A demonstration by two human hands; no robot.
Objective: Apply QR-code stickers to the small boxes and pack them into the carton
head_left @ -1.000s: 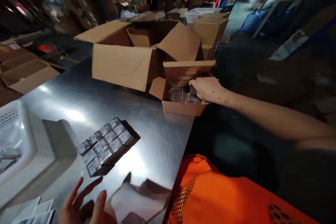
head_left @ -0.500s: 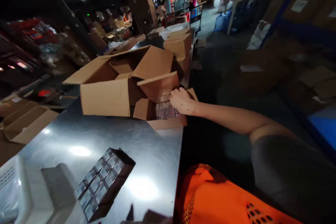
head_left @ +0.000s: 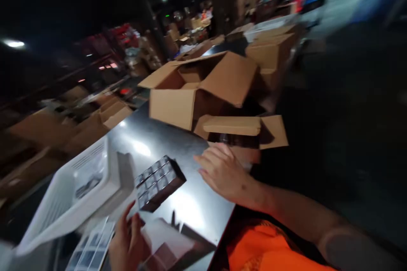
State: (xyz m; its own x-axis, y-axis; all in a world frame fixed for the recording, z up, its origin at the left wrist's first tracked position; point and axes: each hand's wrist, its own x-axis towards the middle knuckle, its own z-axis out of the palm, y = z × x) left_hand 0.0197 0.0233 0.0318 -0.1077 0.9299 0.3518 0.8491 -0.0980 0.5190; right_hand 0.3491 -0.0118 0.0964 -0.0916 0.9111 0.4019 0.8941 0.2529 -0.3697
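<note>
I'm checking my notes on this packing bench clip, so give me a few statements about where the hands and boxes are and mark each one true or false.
1. The right hand is inside the small open carton. False: it is over the metal table, just in front of the carton.
2. A block of small dark packs lies on the table between the two hands. True.
3. The left hand is at the near edge of the table, beside flat white sheets. True.
4. The white plastic basket is on the right side of the table. False: it is on the left side.
5. The large cardboard box behind the small carton has its flaps open. True.
</note>
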